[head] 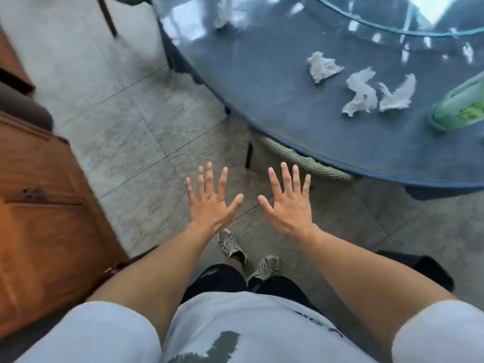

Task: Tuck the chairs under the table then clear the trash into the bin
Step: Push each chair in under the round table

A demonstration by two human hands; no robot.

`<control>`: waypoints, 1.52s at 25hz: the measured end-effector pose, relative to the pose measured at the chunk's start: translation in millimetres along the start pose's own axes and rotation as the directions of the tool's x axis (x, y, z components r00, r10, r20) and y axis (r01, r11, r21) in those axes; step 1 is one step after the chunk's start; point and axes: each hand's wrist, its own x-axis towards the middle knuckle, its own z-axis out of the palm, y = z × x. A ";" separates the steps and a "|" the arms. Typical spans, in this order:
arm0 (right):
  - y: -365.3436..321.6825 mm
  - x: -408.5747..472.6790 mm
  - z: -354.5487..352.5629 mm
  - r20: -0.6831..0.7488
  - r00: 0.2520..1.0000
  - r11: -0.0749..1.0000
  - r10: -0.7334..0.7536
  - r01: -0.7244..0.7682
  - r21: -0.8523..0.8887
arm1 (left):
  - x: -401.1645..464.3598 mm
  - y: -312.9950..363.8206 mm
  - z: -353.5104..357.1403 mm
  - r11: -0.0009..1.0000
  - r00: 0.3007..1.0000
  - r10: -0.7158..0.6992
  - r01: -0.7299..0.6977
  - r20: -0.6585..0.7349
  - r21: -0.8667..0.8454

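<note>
Nearby, crumpled white tissues (324, 66) on glossy round table (262, 87).

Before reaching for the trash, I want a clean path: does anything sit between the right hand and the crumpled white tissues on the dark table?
Nothing visible does. The open right hand hovers over the floor; only bare round dark tabletop separates it from the three crumpled white tissues.

Pale grey marbled floor tiles (136, 132) with thin dark joints cover the room. A reddish-brown carved wooden cabinet (44, 205) stands along the left edge. Bright daylight glares on the tiles at the upper left, and softer shadow darkens the floor near the bottom right.
</note>
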 end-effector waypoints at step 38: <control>-569.3 684.1 -165.9 0.225 0.878 0.889 -0.423 0.450 -0.086 | 440.9 -568.9 -339.1 0.750 0.805 -0.592 0.569 0.044 -0.337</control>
